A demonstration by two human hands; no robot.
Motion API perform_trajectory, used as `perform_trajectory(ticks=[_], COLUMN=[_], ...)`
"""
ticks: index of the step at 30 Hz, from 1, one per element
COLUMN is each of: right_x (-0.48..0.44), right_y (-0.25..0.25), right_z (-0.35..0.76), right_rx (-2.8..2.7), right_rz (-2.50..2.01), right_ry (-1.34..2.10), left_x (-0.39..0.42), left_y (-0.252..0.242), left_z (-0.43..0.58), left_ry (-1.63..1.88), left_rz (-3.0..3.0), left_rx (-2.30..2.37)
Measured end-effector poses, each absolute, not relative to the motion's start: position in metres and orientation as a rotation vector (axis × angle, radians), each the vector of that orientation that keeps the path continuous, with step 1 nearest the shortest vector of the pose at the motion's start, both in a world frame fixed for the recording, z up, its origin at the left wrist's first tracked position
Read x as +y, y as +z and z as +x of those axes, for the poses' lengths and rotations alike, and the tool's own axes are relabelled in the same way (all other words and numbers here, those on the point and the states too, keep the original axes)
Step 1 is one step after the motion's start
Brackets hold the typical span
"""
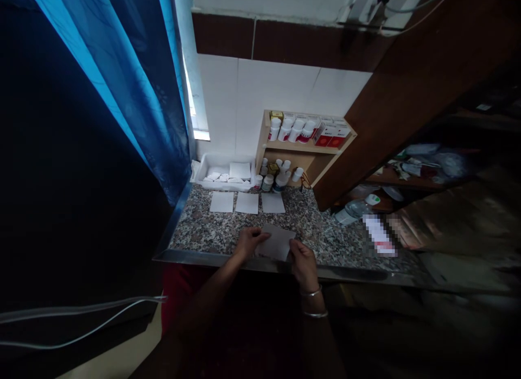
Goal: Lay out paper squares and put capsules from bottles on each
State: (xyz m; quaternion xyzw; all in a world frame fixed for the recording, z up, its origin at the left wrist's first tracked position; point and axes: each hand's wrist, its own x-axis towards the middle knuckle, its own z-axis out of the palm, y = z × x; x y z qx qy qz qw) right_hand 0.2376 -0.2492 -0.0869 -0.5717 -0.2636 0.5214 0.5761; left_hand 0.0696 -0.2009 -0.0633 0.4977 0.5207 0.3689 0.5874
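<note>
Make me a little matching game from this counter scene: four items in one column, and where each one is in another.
Items:
1. Tan paper sheet
2. Three pale paper squares
3. Red-and-white cartons
4. Folded white pieces

Places:
A. Upper shelf of the wooden rack
B. Between the left hand and right hand
C. Inside the white plastic tray
D. In a row on the granite counter

Pairs: 1-B, 2-D, 3-A, 4-C.
</note>
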Motion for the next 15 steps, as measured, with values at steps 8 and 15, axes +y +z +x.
perform_trajectory(ticks=[8, 15], right_x=[-0.253, -0.253], right_y=[-0.076, -0.076], right_z=[0.236, 0.224], right_rx=[-0.679, -0.661], right_rz=[-1.26, -1.162], right_ry=[1.318, 1.445], left_x=[-0.205, -0.206], left_y=[-0.067, -0.073], left_z=[0.069, 0.072], left_ry=[0.908, 1.022], left_rz=[1.023, 0.968], left_rx=[1.198, 1.132])
